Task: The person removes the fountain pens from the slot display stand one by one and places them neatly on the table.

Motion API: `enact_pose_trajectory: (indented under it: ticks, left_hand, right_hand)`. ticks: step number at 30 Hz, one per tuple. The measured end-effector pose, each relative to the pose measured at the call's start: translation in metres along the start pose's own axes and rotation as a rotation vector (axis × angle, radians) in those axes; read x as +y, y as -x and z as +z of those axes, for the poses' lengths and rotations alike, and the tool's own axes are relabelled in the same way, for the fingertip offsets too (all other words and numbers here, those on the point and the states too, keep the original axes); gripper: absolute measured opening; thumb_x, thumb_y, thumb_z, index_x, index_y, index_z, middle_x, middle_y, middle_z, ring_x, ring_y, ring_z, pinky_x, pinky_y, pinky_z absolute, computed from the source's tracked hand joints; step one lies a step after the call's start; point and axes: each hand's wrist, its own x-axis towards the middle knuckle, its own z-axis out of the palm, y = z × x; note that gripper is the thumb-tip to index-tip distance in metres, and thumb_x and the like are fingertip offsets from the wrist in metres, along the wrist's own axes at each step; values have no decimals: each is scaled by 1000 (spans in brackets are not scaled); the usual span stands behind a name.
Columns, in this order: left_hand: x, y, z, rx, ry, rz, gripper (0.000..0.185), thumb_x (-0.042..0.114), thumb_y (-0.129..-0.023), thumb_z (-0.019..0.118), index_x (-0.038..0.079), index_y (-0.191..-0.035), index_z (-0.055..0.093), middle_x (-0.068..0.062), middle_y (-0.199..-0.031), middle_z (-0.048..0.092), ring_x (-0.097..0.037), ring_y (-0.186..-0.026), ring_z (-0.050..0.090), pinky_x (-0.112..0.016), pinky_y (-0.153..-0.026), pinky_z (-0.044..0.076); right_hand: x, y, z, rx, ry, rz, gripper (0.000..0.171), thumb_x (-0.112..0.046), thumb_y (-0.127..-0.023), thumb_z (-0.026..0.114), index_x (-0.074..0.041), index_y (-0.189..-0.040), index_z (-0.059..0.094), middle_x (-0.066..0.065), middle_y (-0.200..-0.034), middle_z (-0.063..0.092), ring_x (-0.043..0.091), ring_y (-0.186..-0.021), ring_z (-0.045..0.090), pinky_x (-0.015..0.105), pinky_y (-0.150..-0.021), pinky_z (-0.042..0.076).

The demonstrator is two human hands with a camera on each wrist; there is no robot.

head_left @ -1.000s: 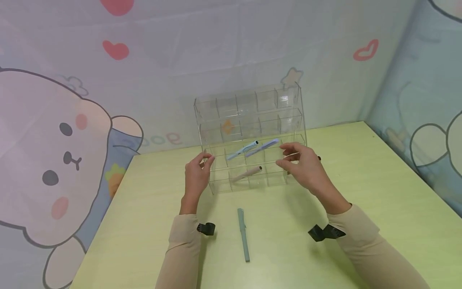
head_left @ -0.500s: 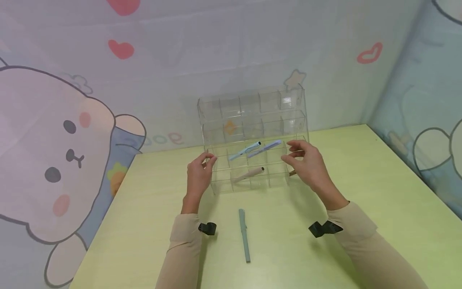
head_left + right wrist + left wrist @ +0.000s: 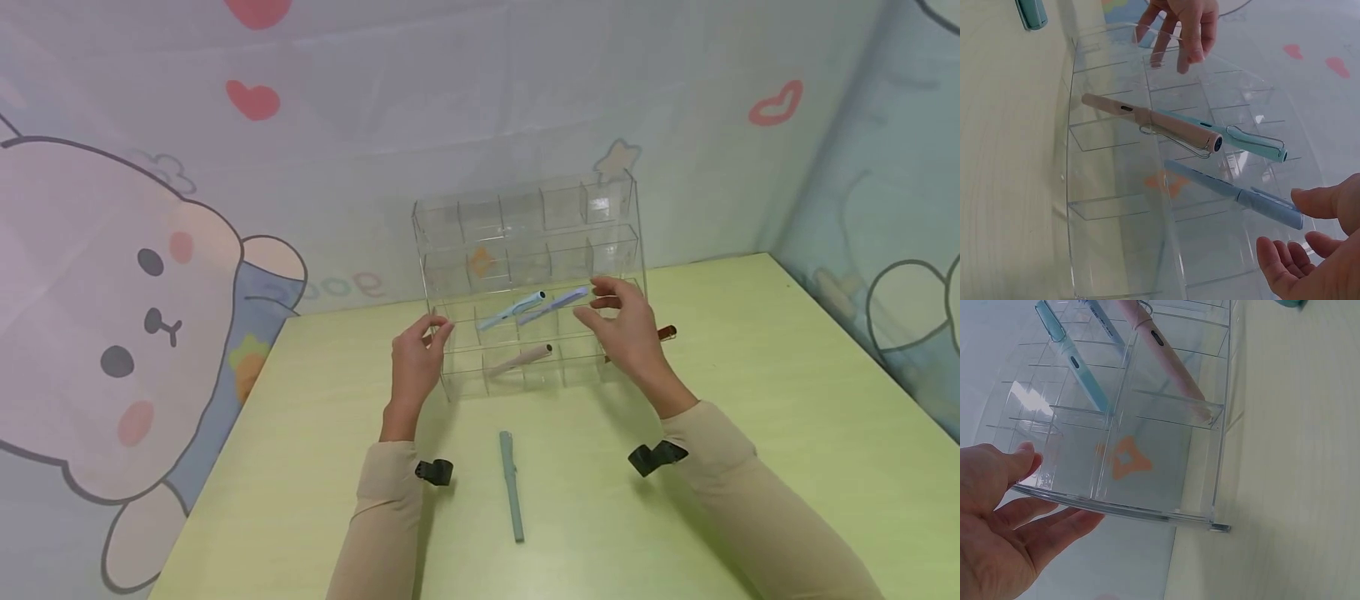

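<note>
A clear acrylic tiered rack stands against the back wall. My left hand grips its left side panel, with the thumb inside and the fingers outside. My right hand is at the cap end of a lavender pen, which leans in the rack. In the right wrist view the thumb overlaps the cap of that pen, and the other fingers are apart from it. A light blue pen leans beside it. One tier lower lies a beige-pink pen.
A green pen lies on the yellow-green table in front of the rack. A brown pen is partly hidden behind my right hand. The patterned wall cloth hangs right behind the rack.
My right hand first draws slightly away to the right, then comes back up and left around the lavender pen's cap end. The left hand keeps its hold. The view shifts slightly.
</note>
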Motion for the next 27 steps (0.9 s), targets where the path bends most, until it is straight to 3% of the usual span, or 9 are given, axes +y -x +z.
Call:
enact_pose_trajectory:
  ticks: [11, 20, 27]
  left_hand:
    - [2, 0, 0, 3, 8, -5, 17, 23, -99, 65, 7, -104, 72, -17, -126, 67, -42, -105, 67, -52, -90, 55]
    - [-1, -1, 1, 2, 6, 0, 19, 24, -99, 65, 8, -103, 72, -18, -126, 66, -42, -104, 68, -52, -91, 54]
    - [-1, 0, 0, 8, 23, 7, 18, 23, -100, 65, 7, -103, 72, -17, -126, 67, -43, -105, 67, -53, -91, 54]
  right_hand:
    - [4, -10, 10, -7, 1, 2, 48, -13, -95, 71, 0, -138, 52, 15, -134, 56, 30, -118, 58, 45, -89, 55]
    - [7, -14, 18, -15, -16, 2, 45, -10, -94, 71, 1, -134, 54, 16, -128, 60, 30, -119, 58, 43, -91, 54]
    - [9, -18, 21, -15, 27, -53, 44, -9, -94, 71, 2, -133, 56, 15, -125, 63, 30, -117, 58, 40, -85, 54]
